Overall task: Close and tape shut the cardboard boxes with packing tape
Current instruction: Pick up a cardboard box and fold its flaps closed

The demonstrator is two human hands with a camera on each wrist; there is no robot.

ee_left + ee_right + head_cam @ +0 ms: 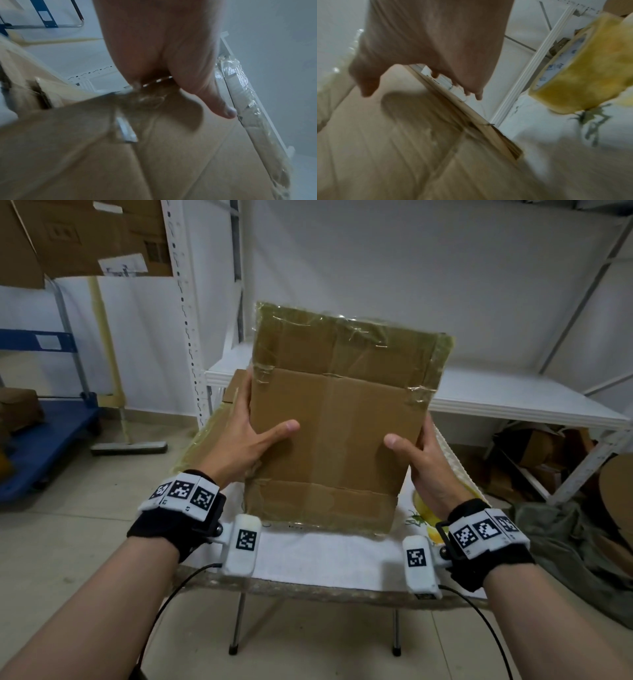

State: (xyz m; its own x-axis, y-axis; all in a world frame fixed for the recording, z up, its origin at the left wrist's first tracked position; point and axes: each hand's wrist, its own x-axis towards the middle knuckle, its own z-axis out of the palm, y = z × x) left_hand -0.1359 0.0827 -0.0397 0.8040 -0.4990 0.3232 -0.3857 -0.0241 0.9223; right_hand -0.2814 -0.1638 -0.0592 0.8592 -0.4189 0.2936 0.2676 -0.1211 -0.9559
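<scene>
Head view: both hands (239, 436) grip taped box (335, 419) above white-clothed table (325, 556), shelving (496, 395) behind

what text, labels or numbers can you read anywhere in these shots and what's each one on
No words or numbers can be read.
Wrist bands: black-and-white square marker codes only, no letters.
Tape roll: blue print on its inner core, too blurred to read.
White labels on the shelved cartons: dark print, too small to read.
Cardboard box held in both hands: no print visible.
</scene>
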